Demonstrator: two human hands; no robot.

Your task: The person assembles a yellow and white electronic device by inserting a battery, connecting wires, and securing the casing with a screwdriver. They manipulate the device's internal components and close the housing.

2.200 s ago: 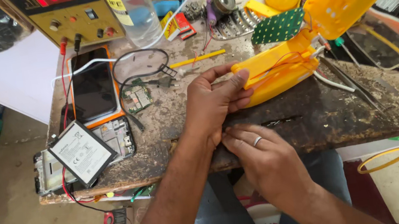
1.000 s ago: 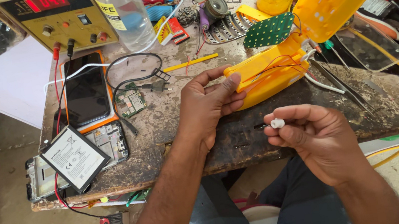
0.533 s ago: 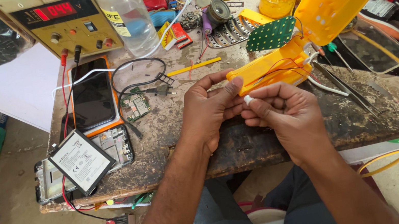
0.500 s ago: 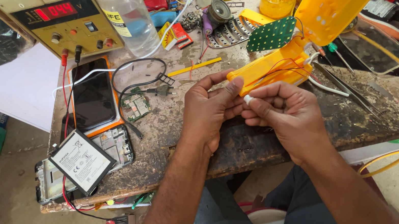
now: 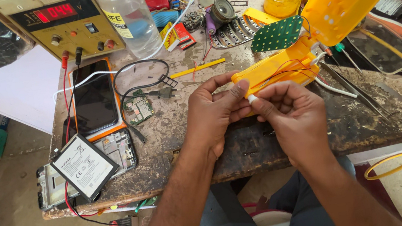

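Right hand [image 5: 292,116] near the counter's [image 5: 174,147] front edge, fingers pinched on a small white part [image 5: 252,99]. Left hand [image 5: 216,108] fingers clamped on the yellow lamp housing's [image 5: 283,66] near end, touching the part. Green circuit board [image 5: 277,34] just behind; phone [image 5: 93,101] toward the left edge.

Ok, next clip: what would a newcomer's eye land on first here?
The big yellow plastic casing, opened up at the right of the worn workbench, with a green circuit board beside it. At centre, the left hand steadies the casing's end while the right hand pinches a small white part against it. Top left, a bench power supply glows red.
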